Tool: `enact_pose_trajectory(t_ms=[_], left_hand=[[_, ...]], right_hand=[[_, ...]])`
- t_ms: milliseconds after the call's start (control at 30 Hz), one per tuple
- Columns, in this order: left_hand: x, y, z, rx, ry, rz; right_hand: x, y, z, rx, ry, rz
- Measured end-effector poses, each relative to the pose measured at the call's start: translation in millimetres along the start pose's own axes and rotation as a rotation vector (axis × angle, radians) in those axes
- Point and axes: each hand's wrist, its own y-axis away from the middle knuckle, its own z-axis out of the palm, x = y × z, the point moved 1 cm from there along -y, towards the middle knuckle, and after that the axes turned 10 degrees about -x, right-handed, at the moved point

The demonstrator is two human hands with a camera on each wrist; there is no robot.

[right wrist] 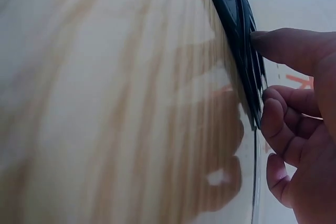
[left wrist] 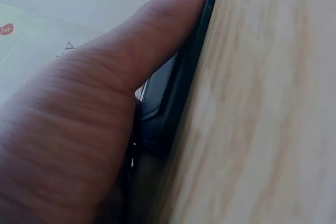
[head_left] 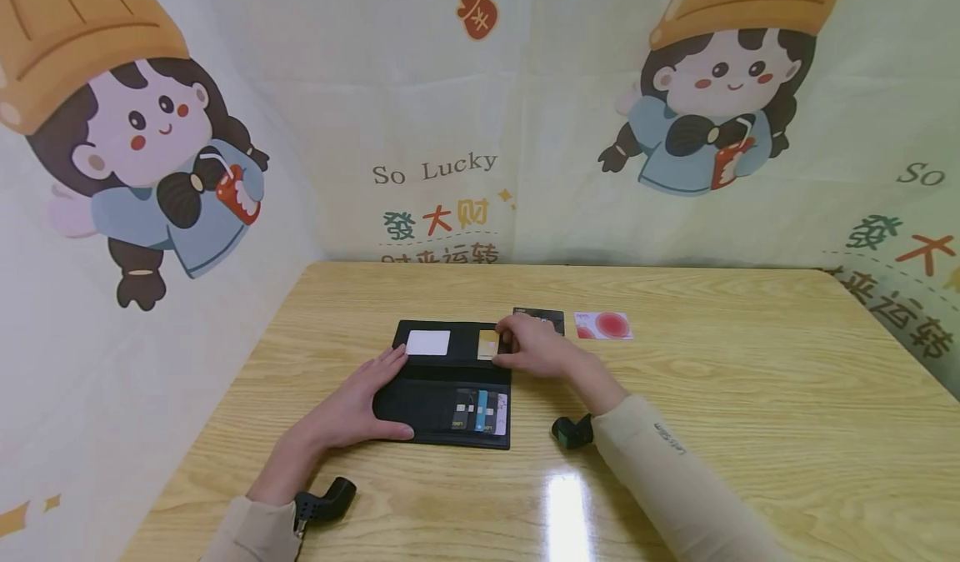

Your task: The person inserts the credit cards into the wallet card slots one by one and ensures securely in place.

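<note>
A black bifold wallet (head_left: 420, 395) lies unfolded on the table. Its far half holds a white card (head_left: 428, 343) at left and a gold card (head_left: 487, 343) at right; several cards (head_left: 480, 412) overlap in the near half's slots. My left hand (head_left: 352, 403) rests on the wallet's left side, fingers on the far half and thumb along the near edge. In the left wrist view the thumb (left wrist: 157, 30) presses by the wallet's rim. My right hand (head_left: 542, 348) holds the gold card at the wallet's right side, thumb and index finger at its opposite edges. The palm hides what lies under it.
Just beyond my right hand lies a dark card (head_left: 551, 318), partly covered by the hand. A white card with a red circle (head_left: 603, 325) lies to its right. Black wrist devices (head_left: 330, 499) show near both cuffs. A printed cloth (head_left: 540, 128) hangs behind the wooden table (head_left: 712, 429).
</note>
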Motion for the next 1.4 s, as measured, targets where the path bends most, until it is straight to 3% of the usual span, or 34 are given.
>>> enact_pose_trajectory(t_ms=[667, 1033, 1400], left_hand=[[1.0, 0.5, 1.0, -0.011, 0.006, -0.008], [0.4, -0.5, 0.8, -0.008, 0.004, -0.004], [-2.0, -0.8, 0.7, -0.003, 0.001, -0.004]], right_hand=[[-7, -7, 7, -0.022, 0.02, 0.076], [17, 16, -6, 0.026, -0.073, 0.068], [45, 32, -22, 0.045, -0.077, 0.08]])
